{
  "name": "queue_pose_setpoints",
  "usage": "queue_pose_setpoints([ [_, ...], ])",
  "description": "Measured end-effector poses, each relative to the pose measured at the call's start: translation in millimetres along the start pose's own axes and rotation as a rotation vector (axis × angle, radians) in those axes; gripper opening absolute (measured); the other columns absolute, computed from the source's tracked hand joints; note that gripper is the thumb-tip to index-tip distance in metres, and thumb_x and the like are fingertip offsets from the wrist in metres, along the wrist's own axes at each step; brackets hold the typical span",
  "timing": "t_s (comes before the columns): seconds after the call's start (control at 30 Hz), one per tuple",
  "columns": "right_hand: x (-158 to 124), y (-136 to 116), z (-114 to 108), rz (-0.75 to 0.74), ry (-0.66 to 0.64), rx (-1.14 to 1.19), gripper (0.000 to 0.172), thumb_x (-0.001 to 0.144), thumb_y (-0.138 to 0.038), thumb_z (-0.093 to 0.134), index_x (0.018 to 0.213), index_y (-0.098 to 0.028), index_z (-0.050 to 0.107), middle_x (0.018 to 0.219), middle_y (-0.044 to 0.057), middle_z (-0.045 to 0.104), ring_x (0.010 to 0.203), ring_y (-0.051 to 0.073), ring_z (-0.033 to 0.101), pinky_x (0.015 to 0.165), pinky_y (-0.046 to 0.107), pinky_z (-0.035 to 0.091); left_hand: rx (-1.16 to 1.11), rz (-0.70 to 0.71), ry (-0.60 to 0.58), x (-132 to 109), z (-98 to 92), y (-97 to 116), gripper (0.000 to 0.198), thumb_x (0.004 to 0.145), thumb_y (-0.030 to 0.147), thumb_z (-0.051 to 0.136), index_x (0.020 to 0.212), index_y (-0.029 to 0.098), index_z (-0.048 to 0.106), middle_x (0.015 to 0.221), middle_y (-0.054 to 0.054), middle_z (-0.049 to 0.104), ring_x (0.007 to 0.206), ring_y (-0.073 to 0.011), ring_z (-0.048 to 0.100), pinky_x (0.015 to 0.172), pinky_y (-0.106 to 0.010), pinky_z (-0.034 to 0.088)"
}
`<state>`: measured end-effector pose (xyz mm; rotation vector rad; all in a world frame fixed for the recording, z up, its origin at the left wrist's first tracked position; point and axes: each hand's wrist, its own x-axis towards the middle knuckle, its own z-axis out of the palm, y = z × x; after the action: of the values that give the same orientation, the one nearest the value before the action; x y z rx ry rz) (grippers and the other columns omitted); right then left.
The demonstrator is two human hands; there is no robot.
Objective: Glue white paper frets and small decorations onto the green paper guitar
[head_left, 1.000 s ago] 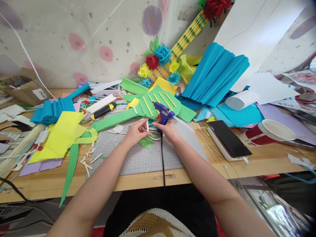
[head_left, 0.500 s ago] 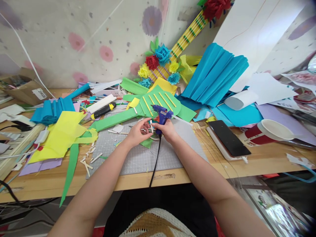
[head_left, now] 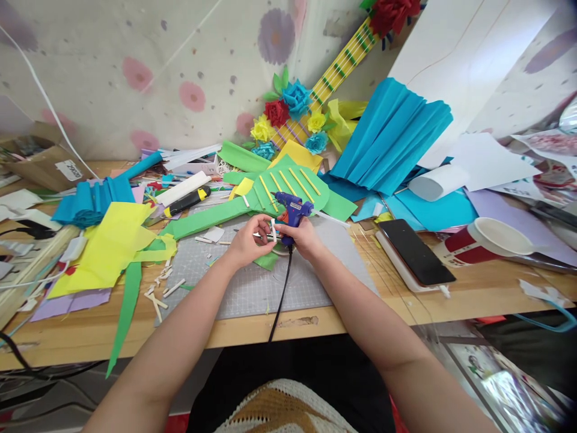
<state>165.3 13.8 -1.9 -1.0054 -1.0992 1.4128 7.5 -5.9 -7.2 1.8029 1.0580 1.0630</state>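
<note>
Pinching a short white strip in the left hand, the person grips a blue glue gun in the right hand. Behind them on the bench, yellow strips already cross the green guitar-shaped piece; the white one is not yet on it. Fingers partly cover the gun's handle; any glue is too small to discern.

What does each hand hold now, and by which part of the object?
The right hand holds the blue hot-glue gun by its handle. The left hand pinches a short white strip, seemingly near its ends.
</note>
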Motion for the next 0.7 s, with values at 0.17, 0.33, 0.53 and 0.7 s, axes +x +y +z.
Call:
queue_pose_setpoints([
  [0.17,-3.7,-18.1,-19.1,-0.056,-0.047,-0.157,0.040,0.060,-0.048,0.071,0.079,-0.018,0.055,0.058,-0.004,0.054,0.048,0.007,0.046,0.048,0.022,0.037,0.042,-0.057,0.097,-0.1,-26.5,-2.4,0.051,0.063,0.025,0.068,0.108,0.020,0.045,0.083,0.001,0.049,0.064,-0.0083,0.052,0.056,-0.020,0.045],
  [0.33,-9.8,-44.3,-44.1,-0.035,-0.245,-0.384,0.038,0.066,-0.053,0.065,0.064,-0.015,0.058,0.043,-0.006,0.043,0.041,0.006,0.038,0.042,0.022,0.032,0.070,-0.105,0.164,-0.8,-58.8,-7.6,0.051,0.062,0.026,0.068,0.109,0.019,0.048,0.071,0.004,0.043,0.058,-0.0069,0.043,0.052,-0.019,0.038],
  [0.53,-10.9,-40.3,-37.3,0.043,-0.274,-0.468,0.039,0.058,-0.053,0.072,0.063,-0.018,0.055,0.045,-0.004,0.049,0.040,0.007,0.041,0.038,0.021,0.033,0.097,-0.106,0.110,-1.7,-57.5,-8.3,0.050,0.063,0.027,0.067,0.109,0.018,0.050,0.064,0.007,0.037,0.054,-0.0065,0.036,0.053,-0.020,0.034],
  [0.7,-9.7,-31.1,-31.9,0.034,-0.306,-0.481,0.038,0.058,-0.052,0.072,0.064,-0.019,0.055,0.043,-0.005,0.047,0.040,0.007,0.041,0.037,0.021,0.032,0.122,-0.102,0.088,-2.0,-55.5,-8.5,0.051,0.064,0.028,0.066,0.111,0.018,0.049,0.063,0.007,0.035,0.054,-0.0070,0.033,0.053,-0.020,0.031],
])
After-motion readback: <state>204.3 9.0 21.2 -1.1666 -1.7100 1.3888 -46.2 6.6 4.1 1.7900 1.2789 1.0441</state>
